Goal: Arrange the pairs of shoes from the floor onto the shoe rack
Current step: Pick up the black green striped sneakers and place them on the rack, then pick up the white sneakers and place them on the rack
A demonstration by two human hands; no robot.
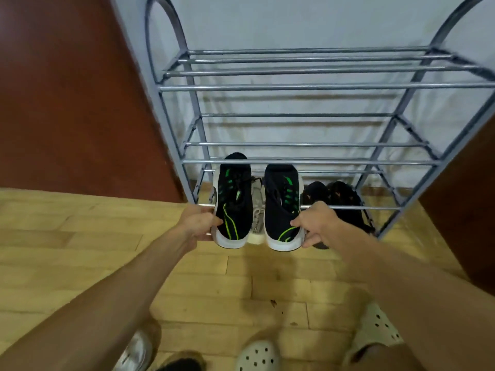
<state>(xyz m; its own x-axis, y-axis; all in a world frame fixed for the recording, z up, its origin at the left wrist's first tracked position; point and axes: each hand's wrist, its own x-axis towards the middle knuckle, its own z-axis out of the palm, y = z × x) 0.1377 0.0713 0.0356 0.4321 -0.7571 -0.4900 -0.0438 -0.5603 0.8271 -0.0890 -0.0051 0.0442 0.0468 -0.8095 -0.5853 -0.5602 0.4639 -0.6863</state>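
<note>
Two black sneakers with green stripes and white soles are held up side by side in front of the shoe rack, toes pointing toward it and heels toward the person. They hang over the lower front rails, not yet set down. The left hand grips the heel of the left sneaker and the right hand grips the heel of the right one, fingers curled round the soles.

At the bottom of the rack, a pale pair shows between the two sneakers, and a dark pair sits to the right. Whether these rest on the lowest rails or on the floor beneath I cannot tell. The upper tiers hold nothing visible.

By my reading the job is about half done: two pairs are stowed and a third is about to be placed. On the near wooden floor, a silvery shoe and a dark shoe look left to arrange. The white perforated clogs seem to be on the person's feet
</note>
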